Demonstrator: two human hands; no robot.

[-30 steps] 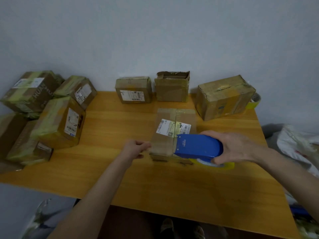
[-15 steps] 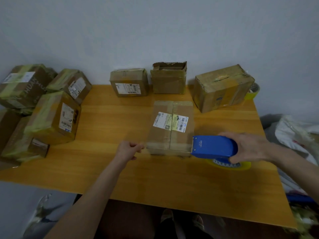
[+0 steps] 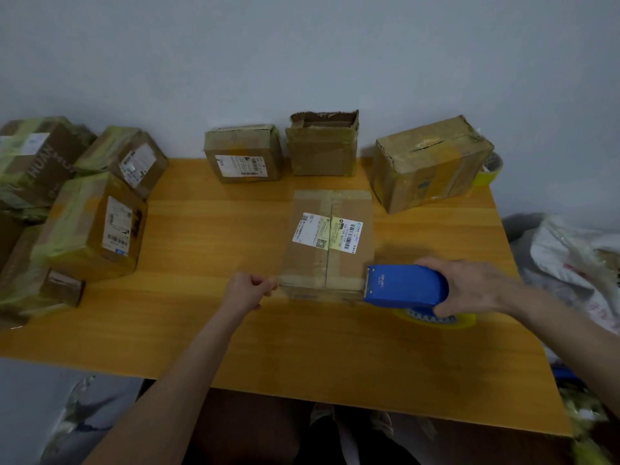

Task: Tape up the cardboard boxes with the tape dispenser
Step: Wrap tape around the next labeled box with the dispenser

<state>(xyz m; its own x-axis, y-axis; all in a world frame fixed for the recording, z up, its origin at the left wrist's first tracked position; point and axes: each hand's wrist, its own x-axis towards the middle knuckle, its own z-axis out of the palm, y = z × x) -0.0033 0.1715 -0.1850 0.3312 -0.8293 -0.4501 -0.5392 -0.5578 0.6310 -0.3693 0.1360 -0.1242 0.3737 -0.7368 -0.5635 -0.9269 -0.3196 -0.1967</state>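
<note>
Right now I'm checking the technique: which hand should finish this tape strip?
Right. The right hand grips the tape dispenser at the box's near-right edge; the left hand pinches the near-left corner.

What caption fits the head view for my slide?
Right hand holds blue tape dispenser at labelled cardboard box; left hand pinches its near-left corner.

blue tape dispenser (image 3: 406, 286), yellow tape roll (image 3: 436, 319) (blue-patterned core), brown box (image 3: 327, 243)
</note>
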